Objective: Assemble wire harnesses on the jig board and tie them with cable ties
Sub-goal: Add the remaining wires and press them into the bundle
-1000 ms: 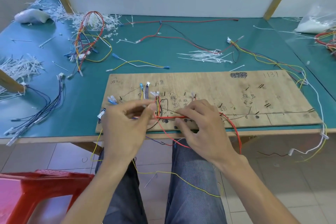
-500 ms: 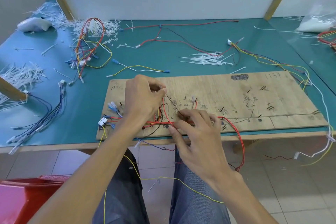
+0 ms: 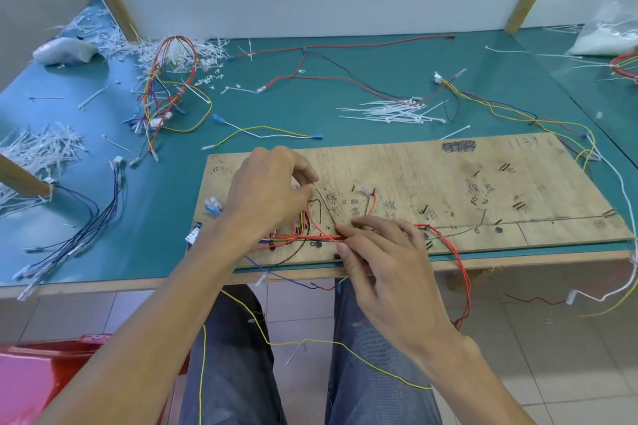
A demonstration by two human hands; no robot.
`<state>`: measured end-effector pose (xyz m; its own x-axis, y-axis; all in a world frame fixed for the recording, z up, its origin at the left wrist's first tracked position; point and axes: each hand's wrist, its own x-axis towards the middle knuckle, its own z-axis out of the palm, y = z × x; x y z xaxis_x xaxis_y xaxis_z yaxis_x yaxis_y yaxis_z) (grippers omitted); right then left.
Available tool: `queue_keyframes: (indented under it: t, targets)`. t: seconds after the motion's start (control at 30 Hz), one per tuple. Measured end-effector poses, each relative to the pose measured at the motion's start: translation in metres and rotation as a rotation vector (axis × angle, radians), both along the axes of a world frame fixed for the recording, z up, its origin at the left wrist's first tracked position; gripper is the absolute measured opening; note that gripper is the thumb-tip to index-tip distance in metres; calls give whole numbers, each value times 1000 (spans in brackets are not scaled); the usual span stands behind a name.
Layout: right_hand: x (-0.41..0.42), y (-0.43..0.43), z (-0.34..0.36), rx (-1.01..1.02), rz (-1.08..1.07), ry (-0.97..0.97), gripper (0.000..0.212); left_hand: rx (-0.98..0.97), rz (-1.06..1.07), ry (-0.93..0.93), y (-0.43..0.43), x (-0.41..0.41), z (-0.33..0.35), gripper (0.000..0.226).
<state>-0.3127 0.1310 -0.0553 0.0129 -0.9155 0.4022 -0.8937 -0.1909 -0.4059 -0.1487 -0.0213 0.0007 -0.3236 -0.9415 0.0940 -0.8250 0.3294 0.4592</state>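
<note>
Cinching seems to be the step. The left hand (image 3: 272, 190) pinches one end of a thin dark strand (image 3: 326, 205), tie or wire, can't tell. The right hand (image 3: 383, 259) pinches the red wire bundle (image 3: 321, 237), low-centre on the jig board (image 3: 431, 176). Next up I'd guess a steady pull, keeping the wires together. Green table mat (image 3: 293, 107), spare cable ties (image 3: 390, 110) mid-frame, white wall up top.
</note>
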Motion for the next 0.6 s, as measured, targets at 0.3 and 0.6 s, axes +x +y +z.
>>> queue_keyframes:
  t: [0.3, 0.6]
  targets:
    - [-5, 4, 5, 41, 43, 28, 31, -149, -296, -379, -4, 3, 12, 45]
    - [-8, 15, -5, -105, 69, -89, 23, -343, -352, -581, 2, -10, 11, 19]
